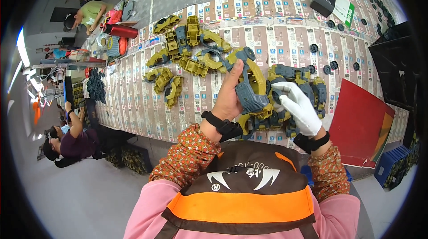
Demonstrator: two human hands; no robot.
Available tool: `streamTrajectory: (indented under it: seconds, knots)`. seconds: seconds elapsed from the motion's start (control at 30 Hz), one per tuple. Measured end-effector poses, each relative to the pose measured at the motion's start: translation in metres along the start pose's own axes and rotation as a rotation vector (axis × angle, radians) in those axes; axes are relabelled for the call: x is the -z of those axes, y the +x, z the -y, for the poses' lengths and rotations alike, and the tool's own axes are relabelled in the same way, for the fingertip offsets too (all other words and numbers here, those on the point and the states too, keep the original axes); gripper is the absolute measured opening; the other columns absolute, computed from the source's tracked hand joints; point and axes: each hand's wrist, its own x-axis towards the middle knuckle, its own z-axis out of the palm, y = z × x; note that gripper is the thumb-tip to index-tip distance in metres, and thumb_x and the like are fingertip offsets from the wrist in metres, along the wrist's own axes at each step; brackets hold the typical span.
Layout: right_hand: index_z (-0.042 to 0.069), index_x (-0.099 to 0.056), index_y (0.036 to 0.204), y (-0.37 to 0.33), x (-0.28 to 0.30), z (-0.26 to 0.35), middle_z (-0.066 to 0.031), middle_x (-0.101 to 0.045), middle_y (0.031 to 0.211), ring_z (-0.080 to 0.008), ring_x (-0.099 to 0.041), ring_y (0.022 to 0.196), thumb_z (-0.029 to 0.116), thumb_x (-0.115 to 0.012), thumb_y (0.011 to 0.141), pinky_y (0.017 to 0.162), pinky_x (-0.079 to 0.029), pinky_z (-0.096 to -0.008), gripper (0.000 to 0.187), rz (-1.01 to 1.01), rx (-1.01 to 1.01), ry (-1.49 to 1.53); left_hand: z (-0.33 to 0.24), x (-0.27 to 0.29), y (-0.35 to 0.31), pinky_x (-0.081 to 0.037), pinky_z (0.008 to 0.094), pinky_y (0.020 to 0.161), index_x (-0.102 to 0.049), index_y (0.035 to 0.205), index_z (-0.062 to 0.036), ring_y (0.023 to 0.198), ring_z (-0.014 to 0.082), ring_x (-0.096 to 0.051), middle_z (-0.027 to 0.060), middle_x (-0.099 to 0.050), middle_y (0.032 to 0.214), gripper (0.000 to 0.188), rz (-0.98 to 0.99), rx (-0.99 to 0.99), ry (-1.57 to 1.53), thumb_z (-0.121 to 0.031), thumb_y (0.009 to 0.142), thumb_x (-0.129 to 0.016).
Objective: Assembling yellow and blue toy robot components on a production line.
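Gripping a hollow olive-yellow and slate-grey plastic toy vehicle body [252, 95], the bare left hand [228, 97] holds it tilted above the near edge of the worktop [133, 83]. Beside it, the right hand [299, 107], in a smooth white glove, pinches a small round dark wheel [277, 96] near its side. Similar angular, open-framed plastic bodies [193, 67] cluster left of and beneath the hands. Ridged black plastic wheels [314, 48] lie scattered rightward, beyond a flat, glossy red panel [356, 127].
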Motion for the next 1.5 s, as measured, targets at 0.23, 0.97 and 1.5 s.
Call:
streamTrajectory:
  seconds: [0.23, 0.97, 1.5]
  knots:
    - [-0.001, -0.049, 0.142, -0.008, -0.017, -0.026, -0.0083, -0.056, 0.132, -0.0123, -0.056, 0.096, 0.029, -0.055, 0.104, 0.087, -0.047, -0.0285, 0.049, -0.047, 0.095, 0.190, 0.010, -0.010, -0.013, -0.059, 0.0369, 0.087, -0.054, 0.130, -0.0107, 0.099, 0.0174, -0.067, 0.0038, -0.065, 0.110, 0.045, -0.005, -0.080, 0.100, -0.044, 0.101, -0.062]
    - [-0.003, -0.052, 0.142, -0.027, -0.046, -0.031, -0.0196, -0.060, 0.107, -0.0331, -0.064, 0.099, -0.004, -0.050, 0.066, 0.092, -0.052, -0.0345, 0.076, -0.303, 0.287, -0.543, 0.031, -0.028, -0.012, -0.047, 0.0323, 0.102, -0.029, 0.151, -0.0115, 0.116, 0.0147, -0.056, 0.0056, -0.054, 0.132, 0.068, 0.118, -0.525, 0.446, -0.016, 0.097, -0.071]
    - [0.006, -0.070, 0.102, 0.116, 0.179, -0.045, -0.0222, -0.064, 0.111, -0.0424, -0.066, 0.103, -0.003, -0.069, 0.077, 0.089, -0.054, -0.0476, 0.026, -0.108, -0.089, -1.749, 0.031, 0.047, -0.049, -0.035, 0.0380, 0.118, -0.023, 0.159, -0.0124, 0.140, 0.0221, -0.044, 0.0103, -0.041, 0.153, 0.077, 0.413, 0.593, 0.368, -0.036, 0.100, -0.066]
